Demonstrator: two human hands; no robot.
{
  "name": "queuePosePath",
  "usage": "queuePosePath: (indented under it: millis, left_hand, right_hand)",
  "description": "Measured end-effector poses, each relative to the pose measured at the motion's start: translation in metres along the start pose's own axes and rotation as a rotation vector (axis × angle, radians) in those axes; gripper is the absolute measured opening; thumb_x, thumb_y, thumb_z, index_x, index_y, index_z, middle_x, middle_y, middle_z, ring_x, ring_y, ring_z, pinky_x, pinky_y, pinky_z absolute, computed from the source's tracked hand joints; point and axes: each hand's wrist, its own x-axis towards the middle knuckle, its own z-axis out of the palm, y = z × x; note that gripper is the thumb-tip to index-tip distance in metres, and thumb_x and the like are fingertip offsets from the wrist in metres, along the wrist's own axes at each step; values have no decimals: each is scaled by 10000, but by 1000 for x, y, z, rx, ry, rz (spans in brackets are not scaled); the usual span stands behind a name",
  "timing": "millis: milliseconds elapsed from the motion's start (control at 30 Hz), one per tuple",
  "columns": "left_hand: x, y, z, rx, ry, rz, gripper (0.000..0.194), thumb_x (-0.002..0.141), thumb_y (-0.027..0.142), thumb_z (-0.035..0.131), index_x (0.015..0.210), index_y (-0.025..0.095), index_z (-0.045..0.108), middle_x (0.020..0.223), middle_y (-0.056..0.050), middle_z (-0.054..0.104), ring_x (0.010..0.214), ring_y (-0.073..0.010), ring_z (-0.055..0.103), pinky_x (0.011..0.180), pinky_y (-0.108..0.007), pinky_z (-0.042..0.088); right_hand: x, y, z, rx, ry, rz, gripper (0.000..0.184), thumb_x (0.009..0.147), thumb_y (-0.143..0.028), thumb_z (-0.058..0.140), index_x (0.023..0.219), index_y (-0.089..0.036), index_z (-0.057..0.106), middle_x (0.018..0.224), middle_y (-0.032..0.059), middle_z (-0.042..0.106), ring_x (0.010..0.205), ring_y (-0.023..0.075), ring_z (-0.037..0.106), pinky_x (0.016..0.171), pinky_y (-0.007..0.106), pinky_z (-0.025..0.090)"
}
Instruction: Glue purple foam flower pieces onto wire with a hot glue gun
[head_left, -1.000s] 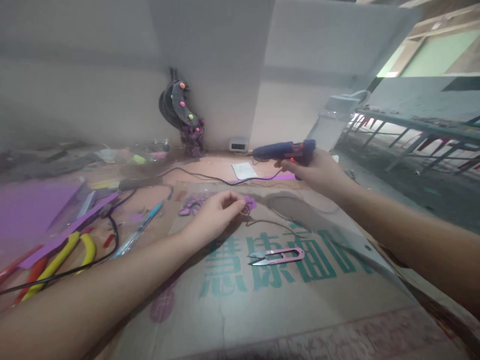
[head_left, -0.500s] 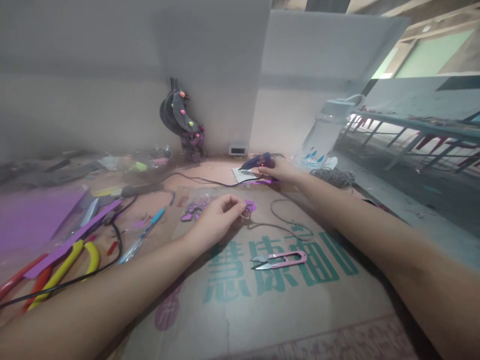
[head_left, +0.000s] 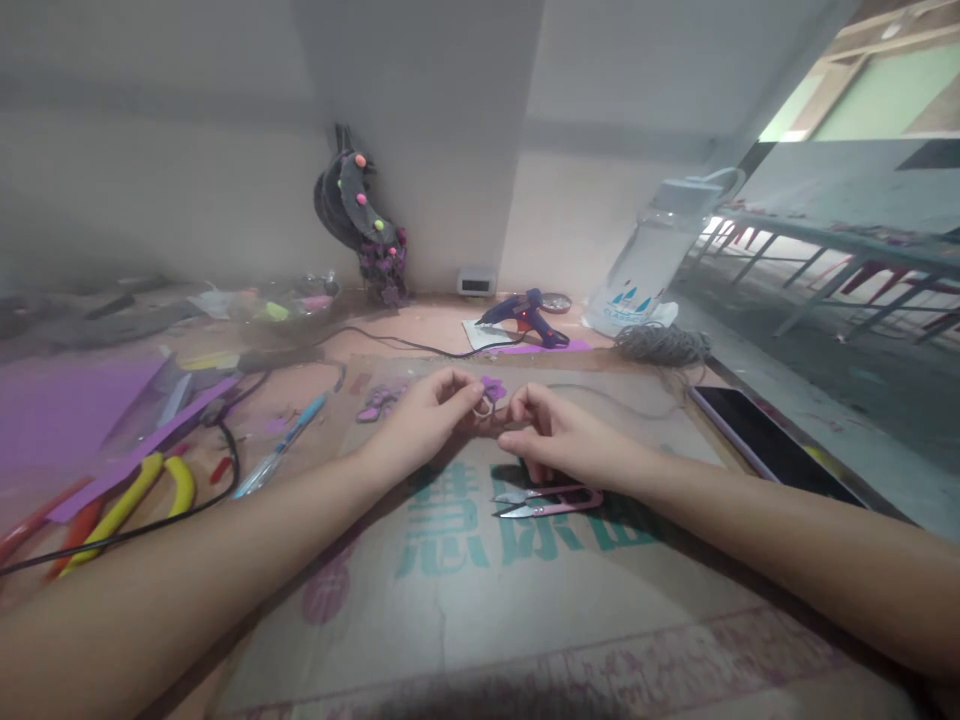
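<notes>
A small purple flower (head_left: pixel 493 388) with grey cord along its edge is pinched between the thumb and fingers of my left hand (head_left: pixel 439 405). Just to its right, my right hand (head_left: pixel 562 432) has its fingers curled on the thin grey cord (head_left: pixel 600 392) that runs from the flower; the exact grip is partly hidden. Pink thread snips (head_left: pixel 551 500) lie beneath my right hand, their handle partly covered. Beside my left hand are purple petal shapes edged in grey (head_left: pixel 379 402). The blue glue gun (head_left: pixel 521 315) rests at the back, its tip over a white square (head_left: pixel 480 335).
Printed cardboard (head_left: pixel 465 630) covers the tabletop. To the right are a phone (head_left: pixel 772 445), grey yarn (head_left: pixel 660 343) and a water bottle (head_left: pixel 645 260). On the left lie a pen (head_left: pixel 285 440), yellow-and-red-handled pliers (head_left: pixel 120 505), purple sheets (head_left: pixel 75 405) and a black cable. A decorated grey crescent (head_left: pixel 360 215) stands behind.
My right hand set the glue gun down at the back, let go of it and came forward to the cord beside the flower. My left hand stayed on the flower.
</notes>
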Motion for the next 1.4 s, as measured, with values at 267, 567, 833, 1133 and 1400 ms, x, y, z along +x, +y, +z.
queuePosePath:
  millis: [267, 567, 833, 1133, 1400]
  left_hand:
    - [-2, -1, -1, 29, -11, -4, 191, 877, 353, 563, 830, 169, 552, 734, 19, 590, 616, -81, 513, 594, -212, 404]
    - [-6, 2, 1, 230, -67, -36, 257, 856, 430, 561, 795, 181, 555, 700, 8, 609, 587, -104, 538, 514, -203, 380]
    - [-9, 2, 2, 334, -122, -19, 273, 855, 442, 546, 822, 176, 598, 703, -22, 644, 569, -125, 554, 503, -217, 385]
    - [-9, 0, 1, 391, -156, 29, 232, 860, 404, 528, 833, 196, 627, 663, 9, 635, 563, -123, 537, 496, -215, 363]
    - [-6, -3, 0, 461, -163, 87, 257, 839, 419, 539, 843, 202, 675, 748, -13, 683, 672, -162, 589, 590, -249, 407]
  right_hand:
    - [1, 13, -14, -391, 344, -299, 195, 831, -279, 639, 991, -215, 546, 687, -39, 601, 609, 125, 570, 572, 252, 444]
    - [6, 15, -20, -627, 449, -472, 88, 880, -260, 604, 845, -199, 658, 823, 22, 709, 769, 165, 641, 724, 287, 482]
    - [2, 20, -19, -607, 494, -494, 121, 885, -287, 591, 962, -224, 660, 873, 28, 714, 800, 176, 662, 757, 311, 513]
    - [2, 19, -17, -639, 454, -508, 112, 889, -284, 598, 950, -223, 670, 900, 27, 724, 829, 172, 669, 770, 295, 508]
    - [2, 18, -14, -635, 390, -506, 101, 894, -289, 587, 894, -242, 677, 852, 7, 722, 773, 162, 659, 730, 277, 497]
